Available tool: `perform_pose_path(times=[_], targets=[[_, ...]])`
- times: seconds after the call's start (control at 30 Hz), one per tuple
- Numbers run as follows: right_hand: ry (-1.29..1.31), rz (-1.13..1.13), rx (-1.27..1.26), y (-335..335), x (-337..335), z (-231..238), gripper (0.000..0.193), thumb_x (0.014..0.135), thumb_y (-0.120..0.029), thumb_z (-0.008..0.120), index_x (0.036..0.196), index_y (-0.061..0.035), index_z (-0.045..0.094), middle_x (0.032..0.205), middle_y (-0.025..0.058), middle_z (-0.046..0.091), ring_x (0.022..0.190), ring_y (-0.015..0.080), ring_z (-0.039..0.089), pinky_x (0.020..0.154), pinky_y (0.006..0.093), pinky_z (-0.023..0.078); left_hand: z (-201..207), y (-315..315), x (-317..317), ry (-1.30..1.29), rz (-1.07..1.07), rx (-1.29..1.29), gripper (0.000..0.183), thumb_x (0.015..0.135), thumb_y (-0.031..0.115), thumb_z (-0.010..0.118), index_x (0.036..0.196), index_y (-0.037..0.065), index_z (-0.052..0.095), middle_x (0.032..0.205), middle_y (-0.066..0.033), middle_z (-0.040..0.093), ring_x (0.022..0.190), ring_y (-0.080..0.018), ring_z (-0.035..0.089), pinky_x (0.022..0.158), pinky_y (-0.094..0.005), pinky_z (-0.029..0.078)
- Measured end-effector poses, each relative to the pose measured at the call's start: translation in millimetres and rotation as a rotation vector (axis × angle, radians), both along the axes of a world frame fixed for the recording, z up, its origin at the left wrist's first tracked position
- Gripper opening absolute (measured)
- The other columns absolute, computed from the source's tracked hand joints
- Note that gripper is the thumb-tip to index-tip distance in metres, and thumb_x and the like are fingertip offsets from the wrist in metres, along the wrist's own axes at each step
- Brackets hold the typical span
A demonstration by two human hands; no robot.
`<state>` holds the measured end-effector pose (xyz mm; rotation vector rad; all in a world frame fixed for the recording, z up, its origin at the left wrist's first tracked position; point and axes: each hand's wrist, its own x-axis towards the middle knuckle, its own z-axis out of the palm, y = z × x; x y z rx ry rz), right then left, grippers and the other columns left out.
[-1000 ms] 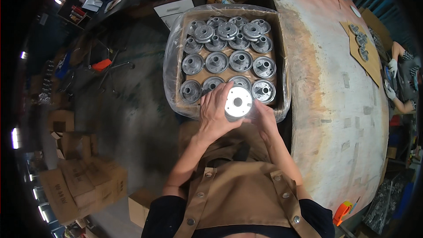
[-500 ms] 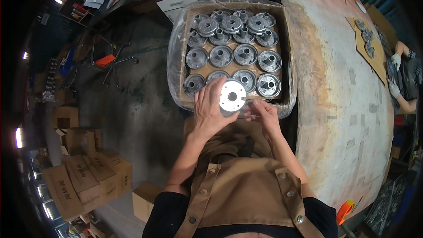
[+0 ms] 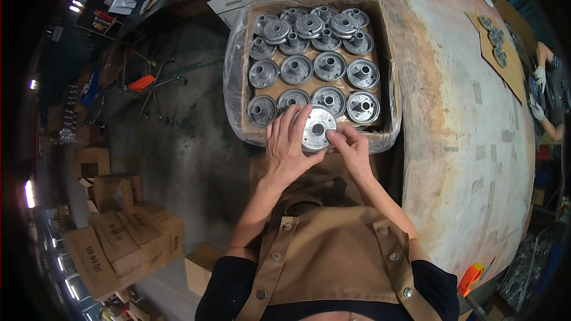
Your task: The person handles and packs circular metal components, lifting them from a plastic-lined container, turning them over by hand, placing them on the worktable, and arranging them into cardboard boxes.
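A round silver metal hub (image 3: 316, 138) with a hole in its middle and small holes round its face is held up at the near edge of the box. My left hand (image 3: 287, 142) grips it from the left, fingers over its upper left rim. At its right edge, the bent fingers of my right hand (image 3: 351, 150) press on the rim; whatever else may be between them is hidden. Just beyond, a cardboard box (image 3: 384, 35) lined with clear plastic holds several rows of similar metal hubs (image 3: 329, 66), with a few flat ones (image 3: 309, 25) lying on top.
To the right runs a long worn tabletop (image 3: 458, 113) with a cardboard sheet (image 3: 507, 68) bearing metal parts. Another person's gloved hands (image 3: 539, 80) show beyond it. An orange tool (image 3: 471, 278) lies near its close end. Cardboard boxes (image 3: 128, 244) stack at left, beyond them a chair frame (image 3: 156, 86).
My right fingers have come in from beside the hub to its right rim. The hub has tilted a little in my left hand, and its face looks less bright.
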<state>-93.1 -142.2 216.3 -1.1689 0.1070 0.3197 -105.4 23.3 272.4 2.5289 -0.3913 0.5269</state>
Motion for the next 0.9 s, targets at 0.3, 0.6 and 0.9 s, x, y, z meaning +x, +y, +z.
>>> perform_pose_path(times=[0.3,0.6,0.9], targets=[[-0.135,0.162,0.028,-1,-6,13,0.051,0.079,-0.002,0.074,0.124,0.0032,0.05,0.093,0.0033,0.065,0.079,0.0073,0.057,0.072,0.0219,0.048,-2,2,0,-0.002,0.04,-0.03,0.099,0.052,0.024,0.086,0.138,0.007,0.039,0.133,-0.015,0.047,0.118,-0.033,0.048,0.097,-0.0445,0.036],[0.063,0.127,0.096,-3,-4,2,0.052,0.081,0.002,0.071,0.128,0.0049,0.048,0.095,0.003,0.064,0.081,0.0059,0.057,0.071,0.0207,0.048,-2,3,-2,0.058,0.03,-0.013,0.103,0.05,0.023,0.087,0.139,0.007,0.039,0.133,-0.0153,0.047,0.119,-0.0331,0.048,0.097,-0.0447,0.036],[-0.068,0.126,0.048,-1,-11,0,0.048,0.081,0.003,0.07,0.125,0.0073,0.049,0.096,0.004,0.064,0.079,0.006,0.057,0.071,0.0201,0.047,-5,9,-2,0.116,0.005,-0.083,0.105,0.049,0.019,0.085,0.142,0.011,0.036,0.133,-0.0139,0.047,0.121,-0.0316,0.047,0.1,-0.0444,0.034]])
